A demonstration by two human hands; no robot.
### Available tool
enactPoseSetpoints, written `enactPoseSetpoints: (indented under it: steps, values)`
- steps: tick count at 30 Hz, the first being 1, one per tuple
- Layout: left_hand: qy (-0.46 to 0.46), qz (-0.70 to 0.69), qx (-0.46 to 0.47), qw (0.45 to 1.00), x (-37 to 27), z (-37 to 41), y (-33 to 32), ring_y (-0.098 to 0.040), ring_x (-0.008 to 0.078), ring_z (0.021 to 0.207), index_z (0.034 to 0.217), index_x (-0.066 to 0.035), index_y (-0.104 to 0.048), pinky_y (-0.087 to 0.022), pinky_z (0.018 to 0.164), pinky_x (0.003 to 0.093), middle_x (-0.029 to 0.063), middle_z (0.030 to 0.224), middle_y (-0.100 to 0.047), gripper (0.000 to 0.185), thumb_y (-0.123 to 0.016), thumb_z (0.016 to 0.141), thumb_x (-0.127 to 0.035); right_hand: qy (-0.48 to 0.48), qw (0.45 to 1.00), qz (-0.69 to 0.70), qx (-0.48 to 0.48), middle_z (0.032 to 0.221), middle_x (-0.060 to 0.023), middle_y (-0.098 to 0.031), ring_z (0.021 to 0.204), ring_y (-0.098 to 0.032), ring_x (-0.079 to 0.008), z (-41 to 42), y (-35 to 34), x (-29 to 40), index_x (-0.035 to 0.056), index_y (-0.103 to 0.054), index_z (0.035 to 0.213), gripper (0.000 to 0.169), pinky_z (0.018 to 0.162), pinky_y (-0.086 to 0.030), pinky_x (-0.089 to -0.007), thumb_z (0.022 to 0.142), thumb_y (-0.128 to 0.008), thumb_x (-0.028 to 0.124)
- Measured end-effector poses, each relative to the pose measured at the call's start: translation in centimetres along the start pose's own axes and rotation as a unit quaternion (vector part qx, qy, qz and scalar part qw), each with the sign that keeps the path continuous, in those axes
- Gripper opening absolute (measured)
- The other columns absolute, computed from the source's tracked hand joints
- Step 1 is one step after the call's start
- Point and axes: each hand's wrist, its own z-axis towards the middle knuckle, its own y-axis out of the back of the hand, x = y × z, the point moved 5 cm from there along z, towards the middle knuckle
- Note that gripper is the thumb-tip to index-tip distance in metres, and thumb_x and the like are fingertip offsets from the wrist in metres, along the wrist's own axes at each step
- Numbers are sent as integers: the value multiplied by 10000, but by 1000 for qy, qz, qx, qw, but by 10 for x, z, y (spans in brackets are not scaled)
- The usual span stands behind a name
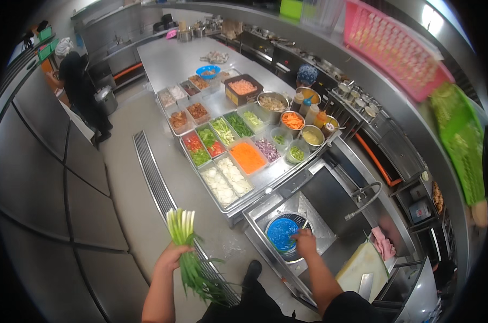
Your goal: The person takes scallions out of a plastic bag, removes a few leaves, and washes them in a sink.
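Note:
My left hand (176, 253) is closed round a bunch of green onions (183, 238), white ends up and green leaves hanging down over the floor. Over the sink, my right hand (306, 241) reaches to a blue basin (282, 233) of water that sits in a perforated metal colander (297, 218). A pale stalk shows at my right fingertips; whether they grip it I cannot tell. Right of that arm, a cleaver (365, 286) lies on a white cutting board (355, 268), with a long green leaf along the board's edge.
Ahead, a steel table (171, 56) bears containers of cut vegetables and meats, including grated carrot (248, 157). A spray faucet (363, 198) arches over the sink (264, 262). A pink cloth (383, 244) hangs nearby. One person (76, 84) stands far left; another's patterned cap (307, 74) shows beyond the table.

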Motion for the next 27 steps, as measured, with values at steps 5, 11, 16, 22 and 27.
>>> enactPoseSetpoints:
  steps: [5,11,16,22,27]
  values:
    - [3,6,106,994,-28,5,-57,-754,261,968,1329,-38,-646,-652,842,434,101,1062,-715,447,-811,915,-11,135,953,69,-263,1438,-122,-692,1318,-657,-366,-60,186,104,204,-806,1255,458,1058,-587,-460,866,-687,-7]
    - [-23,-36,300,953,-23,-9,-147,-738,281,1138,1409,-34,-620,-638,967,454,122,1263,-727,471,-816,990,-123,305,898,79,-306,1533,-149,-646,1385,-626,-376,-125,257,284,88,-702,1420,569,1151,-531,-499,862,-665,-17]
    - [8,-113,305,945,24,-19,-166,-639,275,1376,1608,-74,-483,-553,1151,440,135,1523,-617,635,-772,1051,-172,197,930,152,-272,1660,-198,-526,1569,-481,-364,-150,238,315,0,-478,1620,643,1298,-357,-547,987,-582,50]
    - [100,-159,344,920,78,-37,-163,-587,271,1449,1657,-109,-441,-488,1222,452,144,1565,-589,693,-756,1051,-225,100,935,189,-284,1675,-213,-497,1601,-442,-338,-190,183,313,15,-445,1643,667,1316,-325,-581,991,-575,72]
    - [61,-96,353,929,76,-44,-174,-671,276,1302,1557,-78,-537,-558,1121,450,144,1403,-672,602,-738,990,-109,66,871,396,-282,1636,-204,-533,1588,-452,-369,-210,183,290,22,-485,1608,628,1317,-334,-534,994,-613,70]
